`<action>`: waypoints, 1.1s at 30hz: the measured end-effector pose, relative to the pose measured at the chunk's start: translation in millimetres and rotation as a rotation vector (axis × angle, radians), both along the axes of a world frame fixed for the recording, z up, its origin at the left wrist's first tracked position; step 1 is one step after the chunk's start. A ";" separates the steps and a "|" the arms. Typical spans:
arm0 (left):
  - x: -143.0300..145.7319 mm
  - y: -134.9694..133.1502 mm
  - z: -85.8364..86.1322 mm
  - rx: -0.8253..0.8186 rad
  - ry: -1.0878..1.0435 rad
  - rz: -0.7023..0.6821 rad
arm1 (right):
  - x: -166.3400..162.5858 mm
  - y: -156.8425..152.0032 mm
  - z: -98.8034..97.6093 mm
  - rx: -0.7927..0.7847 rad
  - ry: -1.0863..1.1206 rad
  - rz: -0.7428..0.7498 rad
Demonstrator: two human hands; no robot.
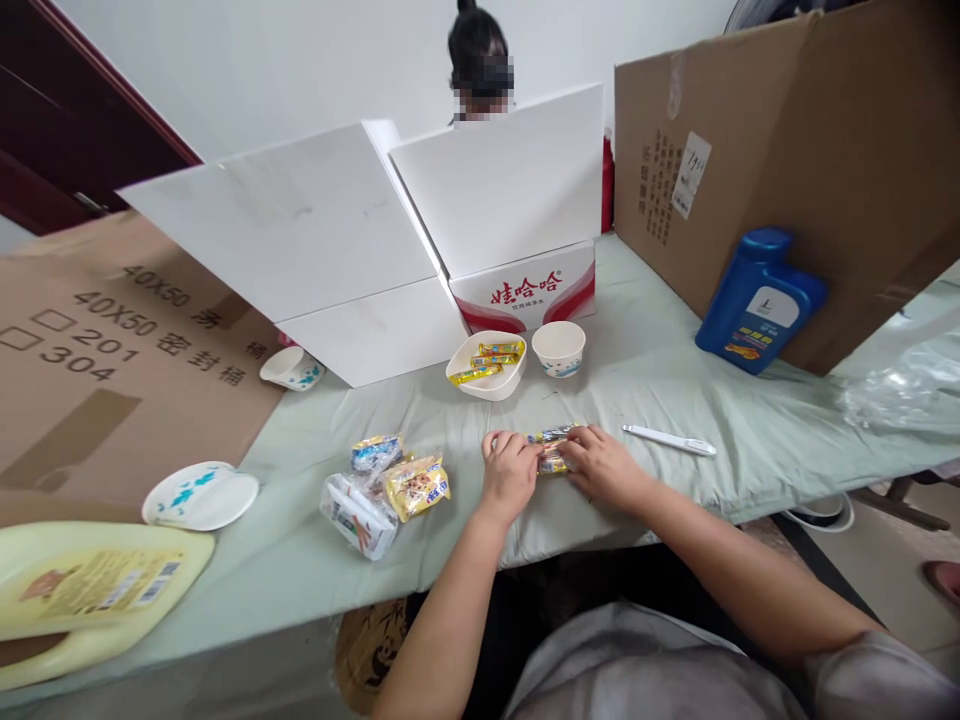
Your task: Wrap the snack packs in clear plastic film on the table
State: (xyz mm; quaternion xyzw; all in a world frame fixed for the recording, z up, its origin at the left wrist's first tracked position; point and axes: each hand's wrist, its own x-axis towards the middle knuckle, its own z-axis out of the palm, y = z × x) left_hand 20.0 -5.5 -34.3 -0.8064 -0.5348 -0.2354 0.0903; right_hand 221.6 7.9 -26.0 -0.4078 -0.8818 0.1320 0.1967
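My left hand [511,468] and my right hand [601,464] are closed at the two ends of a few yellow-wrapped snack sticks [553,455] near the table's front edge. The fingers cover the stick ends. Beyond them, a white bowl [489,384] holds several similar yellow snack sticks. Right beside that bowl stands a white paper cup [559,352] with a blue pattern. A white pen-like tool [670,440] lies to the right of my right hand. Left of my left hand is a group of wrapped snacks: a yellow packet [418,487], a blue packet [376,453] and a white packet [360,515].
White boxes [517,190] stand at the back, with a person [480,60] behind them. Large cardboard boxes [135,380] flank both sides. A blue bottle [759,300] stands right; a yellow bottle [97,590], a tilted cup [292,369] and a patterned paper container [199,495] are left.
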 end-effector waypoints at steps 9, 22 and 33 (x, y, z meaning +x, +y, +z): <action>-16.2 -54.5 0.3 0.231 -0.011 -0.206 | 63.6 14.4 -13.3 -0.352 0.381 -0.512; -13.2 -85.2 -3.2 -0.107 0.215 -0.316 | -1.9 -41.0 22.9 0.045 -0.155 0.512; -15.5 -86.4 8.9 -0.242 0.255 0.067 | 12.5 -45.7 44.8 -0.196 -0.696 -0.069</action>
